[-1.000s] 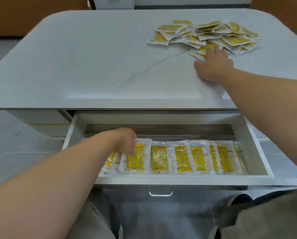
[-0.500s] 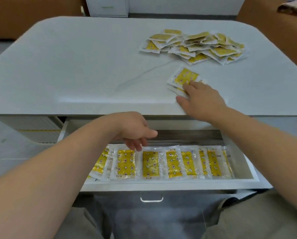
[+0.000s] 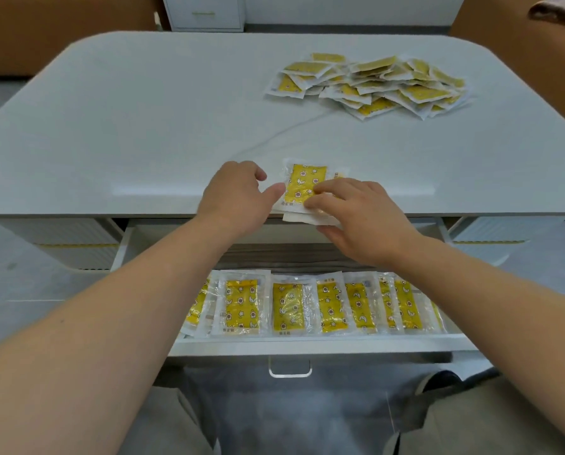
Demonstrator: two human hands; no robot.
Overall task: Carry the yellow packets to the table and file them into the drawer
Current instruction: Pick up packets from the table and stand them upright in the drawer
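1. Your right hand [image 3: 363, 221] holds a small stack of yellow packets [image 3: 304, 183] at the near edge of the table [image 3: 143, 126]. The fingers lie curved across the top packet, and the thumb sits under the part that overhangs the edge.
2. Your left hand [image 3: 238, 195] is just beside the right hand, with its fingers curled. Its thumb touches the left edge of the small stack. This view does not show whether the hand pinches the stack or only touches it.
3. The two hands are close together, with the small stack between them.
4. A loose pile [image 3: 369, 83] of the same packets lies on the far right part of the table, well apart from both hands.
5. The drawer [image 3: 307, 344] stands open below the table's near edge. A row of packets [image 3: 307, 307] lies flat inside it along the front wall, side by side and partly overlapping, yellow faces up.
6. A metal handle [image 3: 290, 369] is fixed to the drawer front.
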